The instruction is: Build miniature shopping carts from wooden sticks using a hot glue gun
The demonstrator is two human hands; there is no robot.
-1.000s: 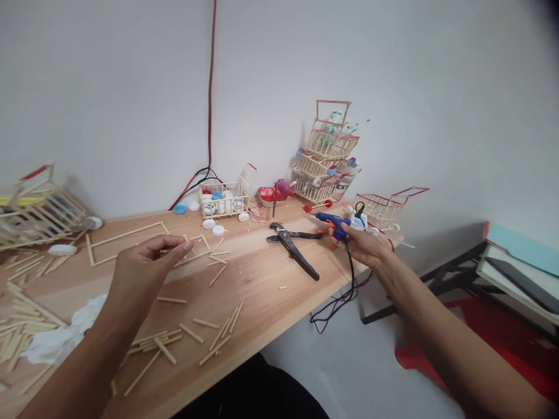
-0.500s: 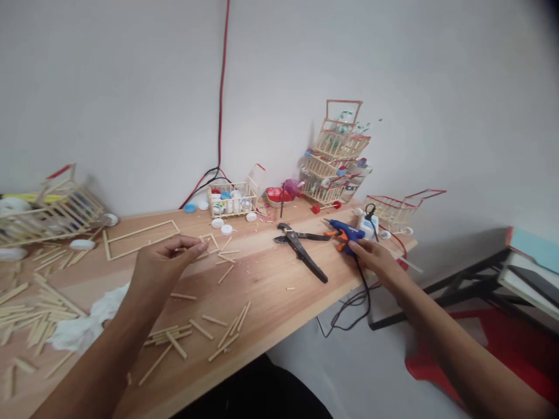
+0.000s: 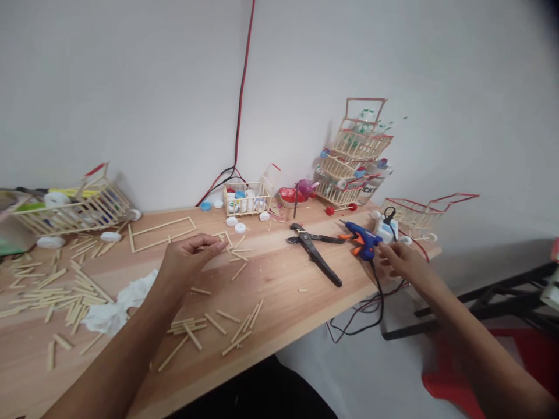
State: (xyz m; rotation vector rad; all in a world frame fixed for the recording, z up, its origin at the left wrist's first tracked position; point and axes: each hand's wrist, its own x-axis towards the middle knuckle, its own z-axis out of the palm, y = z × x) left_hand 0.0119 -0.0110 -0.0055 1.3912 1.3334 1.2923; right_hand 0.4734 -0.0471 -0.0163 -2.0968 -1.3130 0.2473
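Observation:
My left hand (image 3: 187, 260) hovers over the wooden table (image 3: 279, 291), its fingertips pinched together; whether a small stick is between them I cannot make out. Loose wooden sticks (image 3: 209, 329) lie below and around it. At the table's right edge my right hand (image 3: 402, 260) rests with its fingers loosely stretched, just right of a blue and orange glue gun (image 3: 361, 238). The gun lies on the table and its black cord (image 3: 375, 302) hangs over the edge.
Black pliers (image 3: 315, 255) lie left of the gun. Stick-built carts stand stacked at the back (image 3: 353, 157), beside the gun (image 3: 414, 210) and at far left (image 3: 74, 205). A small cart of bottle caps (image 3: 247, 198), a stick frame (image 3: 161, 233) and white tissue (image 3: 116, 302) are here too.
My right hand has set the glue gun down on the table and drawn its fingers off it. The view has swung left. My left hand keeps its pinch in place.

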